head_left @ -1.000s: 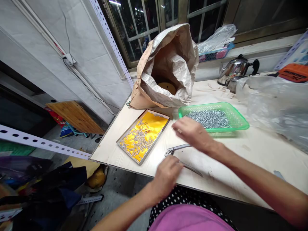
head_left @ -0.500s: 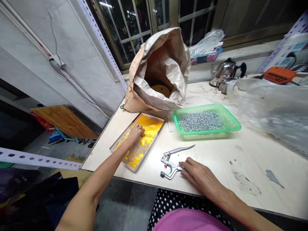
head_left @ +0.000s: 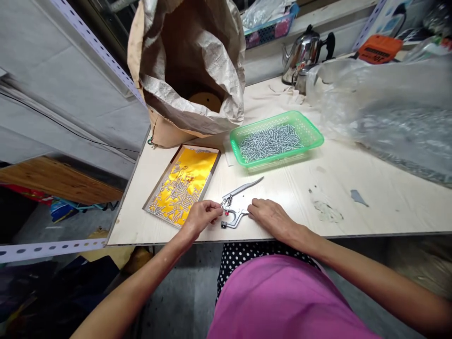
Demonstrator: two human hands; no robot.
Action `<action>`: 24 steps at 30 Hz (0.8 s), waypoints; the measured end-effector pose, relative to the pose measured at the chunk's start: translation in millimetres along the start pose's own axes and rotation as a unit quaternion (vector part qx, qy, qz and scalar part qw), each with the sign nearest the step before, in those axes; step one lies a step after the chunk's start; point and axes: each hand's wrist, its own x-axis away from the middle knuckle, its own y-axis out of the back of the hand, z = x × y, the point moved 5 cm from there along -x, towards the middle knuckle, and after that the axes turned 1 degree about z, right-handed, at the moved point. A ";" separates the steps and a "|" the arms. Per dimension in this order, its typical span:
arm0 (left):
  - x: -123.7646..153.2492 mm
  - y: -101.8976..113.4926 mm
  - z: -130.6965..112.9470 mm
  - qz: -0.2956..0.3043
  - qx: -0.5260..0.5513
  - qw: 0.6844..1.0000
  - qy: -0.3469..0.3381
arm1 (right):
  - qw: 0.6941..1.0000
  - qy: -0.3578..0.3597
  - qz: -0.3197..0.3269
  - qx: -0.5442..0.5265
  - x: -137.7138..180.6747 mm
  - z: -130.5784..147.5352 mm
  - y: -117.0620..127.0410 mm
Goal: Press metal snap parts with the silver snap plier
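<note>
Pliers (head_left: 243, 188) lie near the front edge of your table (head_left: 282, 193) in the head view, their two handles spread apart and their head pointing to your left. Your right hand (head_left: 270, 219) has its fingers curled over the lower handle, closed on it, with the wrist near the table edge. Your left hand (head_left: 205, 215) is at the pliers' head, thumb and fingertips pinched together; you can't tell whether a small piece sits between them. Just beyond that hand, your shallow tray (head_left: 202, 162) has a yellow bottom strewn with metal pins (head_left: 180, 193). Right of the tray, apart from it, a green basket (head_left: 282, 160) holds many more small metal pieces (head_left: 270, 141). Behind them a paper sack (head_left: 221, 56) gapes open, and a clear plastic bag (head_left: 399, 108) lies farther right.
</note>
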 end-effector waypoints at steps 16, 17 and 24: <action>0.1 -21.4 15.9 -0.018 -0.040 0.993 0.109 | 1.000 0.017 -0.020 0.016 2.5 -2.3 -4.7; -0.3 -21.6 14.9 -0.016 -0.048 0.992 0.112 | 1.000 0.018 -0.018 0.015 2.8 -2.2 -4.4; -0.6 -21.0 16.1 0.017 -0.084 0.983 0.165 | 1.000 0.021 0.000 0.015 6.1 0.6 0.3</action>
